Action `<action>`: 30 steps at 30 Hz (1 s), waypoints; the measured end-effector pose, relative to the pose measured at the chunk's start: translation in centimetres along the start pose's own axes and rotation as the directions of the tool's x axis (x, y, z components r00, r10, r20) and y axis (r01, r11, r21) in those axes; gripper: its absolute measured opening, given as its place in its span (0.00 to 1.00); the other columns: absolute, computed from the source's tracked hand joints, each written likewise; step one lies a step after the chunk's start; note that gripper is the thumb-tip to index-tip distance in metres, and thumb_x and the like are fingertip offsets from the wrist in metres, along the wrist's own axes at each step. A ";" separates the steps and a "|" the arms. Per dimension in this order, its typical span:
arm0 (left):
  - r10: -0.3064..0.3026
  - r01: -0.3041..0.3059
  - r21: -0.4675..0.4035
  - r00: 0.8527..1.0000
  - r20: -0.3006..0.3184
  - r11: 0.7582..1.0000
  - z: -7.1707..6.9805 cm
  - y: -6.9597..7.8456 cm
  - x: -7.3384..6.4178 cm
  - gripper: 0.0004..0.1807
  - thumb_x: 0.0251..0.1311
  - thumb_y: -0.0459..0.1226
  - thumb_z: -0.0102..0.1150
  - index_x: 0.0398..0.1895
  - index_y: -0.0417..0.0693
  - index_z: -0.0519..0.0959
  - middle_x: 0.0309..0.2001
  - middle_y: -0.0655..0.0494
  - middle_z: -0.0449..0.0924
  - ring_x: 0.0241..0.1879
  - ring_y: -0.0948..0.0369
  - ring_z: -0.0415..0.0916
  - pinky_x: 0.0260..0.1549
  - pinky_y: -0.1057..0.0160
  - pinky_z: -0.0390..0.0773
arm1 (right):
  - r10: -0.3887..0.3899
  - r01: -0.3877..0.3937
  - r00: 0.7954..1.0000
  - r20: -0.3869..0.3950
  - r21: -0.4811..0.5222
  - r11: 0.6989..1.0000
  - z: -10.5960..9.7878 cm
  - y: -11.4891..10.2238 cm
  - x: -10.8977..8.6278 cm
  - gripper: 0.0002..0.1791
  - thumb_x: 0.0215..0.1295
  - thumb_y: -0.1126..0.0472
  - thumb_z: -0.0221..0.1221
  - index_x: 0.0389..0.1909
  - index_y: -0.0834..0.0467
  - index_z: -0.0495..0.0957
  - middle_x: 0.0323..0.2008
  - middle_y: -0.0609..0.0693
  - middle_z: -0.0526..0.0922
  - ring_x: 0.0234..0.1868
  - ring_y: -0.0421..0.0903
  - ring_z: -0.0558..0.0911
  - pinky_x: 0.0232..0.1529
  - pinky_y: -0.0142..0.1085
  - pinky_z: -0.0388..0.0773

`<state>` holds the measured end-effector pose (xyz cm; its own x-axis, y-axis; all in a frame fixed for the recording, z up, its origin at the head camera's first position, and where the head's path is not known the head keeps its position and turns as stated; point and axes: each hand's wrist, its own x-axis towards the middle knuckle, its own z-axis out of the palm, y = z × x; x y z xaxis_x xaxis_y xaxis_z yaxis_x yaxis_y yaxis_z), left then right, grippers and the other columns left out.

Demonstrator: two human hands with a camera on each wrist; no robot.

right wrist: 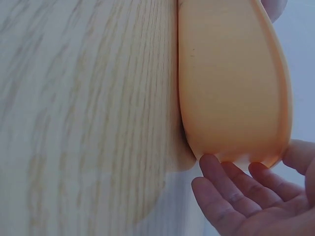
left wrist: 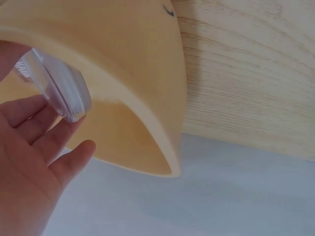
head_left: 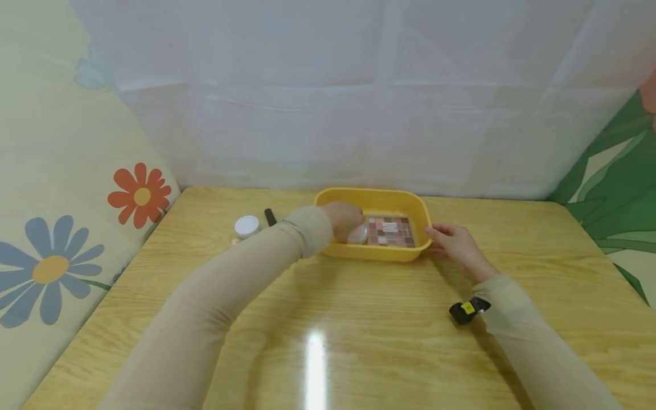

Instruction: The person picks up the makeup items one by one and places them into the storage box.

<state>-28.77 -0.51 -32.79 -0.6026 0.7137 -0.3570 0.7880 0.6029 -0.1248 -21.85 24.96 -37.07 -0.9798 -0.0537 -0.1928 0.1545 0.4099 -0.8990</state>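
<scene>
While our left hand (head_left: 347, 219) is pinching a clear plastic case (left wrist: 66, 89) inside the yellow plastic tub (head_left: 376, 253), our right hand (head_left: 459, 246) is gripping the tub's right end, thumb at the rim. An eyeshadow palette (head_left: 392, 233) is lying beside the case. Left of the tub, we are seeing a white-topped jar (head_left: 247, 225) and a partly hidden black stick (head_left: 270, 217) on the wooden table (head_left: 389, 324).

Black stick (head_left: 270, 217) partly behind the left sleeve (head_left: 256, 259), clear container (head_left: 360, 234) partly behind left fingers (head_left: 353, 215), palette lettering (head_left: 390, 227) illegibly small
</scene>
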 end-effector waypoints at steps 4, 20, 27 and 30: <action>0.002 -0.003 0.020 1.000 0.030 1.000 -0.3 0.2 -0.1 0.24 0.66 0.36 0.55 0.66 0.44 0.70 0.62 0.44 0.72 0.60 0.49 0.70 0.62 0.54 0.69 | 0.007 -0.007 1.000 0.000 0.012 1.000 -0.1 0.1 0.0 0.31 0.77 0.55 0.44 0.65 0.78 0.58 0.62 0.74 0.65 0.36 0.31 0.76 0.46 0.37 0.81; -0.019 0.010 0.080 0.993 0.113 0.997 1.3 -0.1 0.5 0.19 0.74 0.37 0.41 0.62 0.47 0.74 0.59 0.49 0.76 0.58 0.52 0.73 0.60 0.57 0.71 | -0.036 0.036 0.999 0.028 0.023 0.999 0.6 0.2 0.2 0.30 0.77 0.55 0.46 0.62 0.80 0.61 0.59 0.75 0.69 0.38 0.37 0.80 0.44 0.38 0.82; -0.043 0.053 -0.054 0.985 0.167 0.997 1.3 -0.4 1.3 0.25 0.75 0.45 0.35 0.69 0.48 0.68 0.67 0.51 0.68 0.66 0.52 0.64 0.67 0.56 0.62 | -0.044 0.044 0.999 0.004 0.034 0.998 0.3 0.4 0.2 0.29 0.77 0.57 0.46 0.62 0.80 0.61 0.58 0.75 0.70 0.36 0.35 0.80 0.43 0.38 0.82; -0.045 0.070 -0.135 0.983 0.178 0.988 1.1 -0.2 1.2 0.27 0.75 0.48 0.33 0.69 0.48 0.68 0.68 0.51 0.67 0.68 0.52 0.62 0.68 0.57 0.60 | -0.045 0.045 0.999 -0.001 0.046 0.998 0.1 0.4 0.1 0.29 0.76 0.57 0.46 0.61 0.80 0.61 0.57 0.75 0.70 0.35 0.34 0.79 0.42 0.37 0.82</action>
<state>-29.52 -0.18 -34.21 -0.6054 0.6110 -0.5101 0.7197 0.6939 -0.0231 -21.88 25.00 -37.51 -0.9858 -0.0712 -0.1521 0.1162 0.3644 -0.9240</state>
